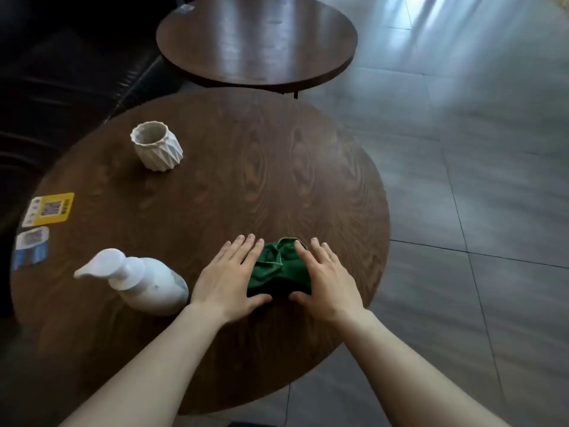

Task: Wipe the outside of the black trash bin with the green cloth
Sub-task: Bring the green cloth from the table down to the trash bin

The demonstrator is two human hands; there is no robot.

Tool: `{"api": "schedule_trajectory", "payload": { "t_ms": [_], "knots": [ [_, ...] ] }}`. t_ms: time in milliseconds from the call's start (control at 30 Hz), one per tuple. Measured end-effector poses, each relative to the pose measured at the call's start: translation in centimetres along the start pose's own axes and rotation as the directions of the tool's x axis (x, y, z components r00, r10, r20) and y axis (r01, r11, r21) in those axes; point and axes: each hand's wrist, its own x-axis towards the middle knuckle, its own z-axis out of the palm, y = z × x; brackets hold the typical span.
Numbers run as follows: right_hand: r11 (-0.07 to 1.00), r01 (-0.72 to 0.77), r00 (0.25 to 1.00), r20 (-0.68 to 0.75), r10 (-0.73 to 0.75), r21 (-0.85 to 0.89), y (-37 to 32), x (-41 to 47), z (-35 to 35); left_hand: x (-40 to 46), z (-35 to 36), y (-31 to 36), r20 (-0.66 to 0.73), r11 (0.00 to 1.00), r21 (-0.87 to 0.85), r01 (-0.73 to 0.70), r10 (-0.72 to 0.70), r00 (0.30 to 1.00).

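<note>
A crumpled green cloth [277, 269] lies on the near round wooden table [215, 186]. My left hand [229, 277] rests flat on the table against the cloth's left side, fingers spread. My right hand [326, 278] lies flat along the cloth's right side, its fingers partly over the cloth's edge. Both thumbs point inward at the cloth's near edge. Neither hand has the cloth gripped. No black trash bin is in view.
A white pump bottle [144, 280] lies on its side left of my left hand. A white faceted cup [157, 146] stands at the back left. Yellow and blue stickers [49, 209] sit at the left edge. A second round table [257, 41] stands beyond. Grey tiled floor [462, 180] lies to the right.
</note>
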Motion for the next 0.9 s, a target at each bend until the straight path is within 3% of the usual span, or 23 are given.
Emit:
{"api": "schedule_trajectory", "payload": {
  "t_ms": [300, 533, 900],
  "knots": [
    [0.989, 0.075, 0.994, -0.068, -0.084, -0.124, -0.5, 1.2, 1.4, 0.6, 2.0, -0.9, 0.031, 0.984, -0.174, -0.040, 0.047, 0.998],
    [0.993, 0.058, 0.984, -0.164, -0.074, -0.099, -1.3, 0.6, 1.0, 0.5, 1.1, -1.3, -0.007, 0.982, -0.174, -0.073, 0.073, 0.997],
    [0.994, 0.041, 0.984, -0.169, -0.058, -0.102, -3.2, -2.3, -0.3, -2.6, -1.1, -0.8, -0.042, 0.981, -0.174, -0.086, 0.079, 0.996]
  ]
}}
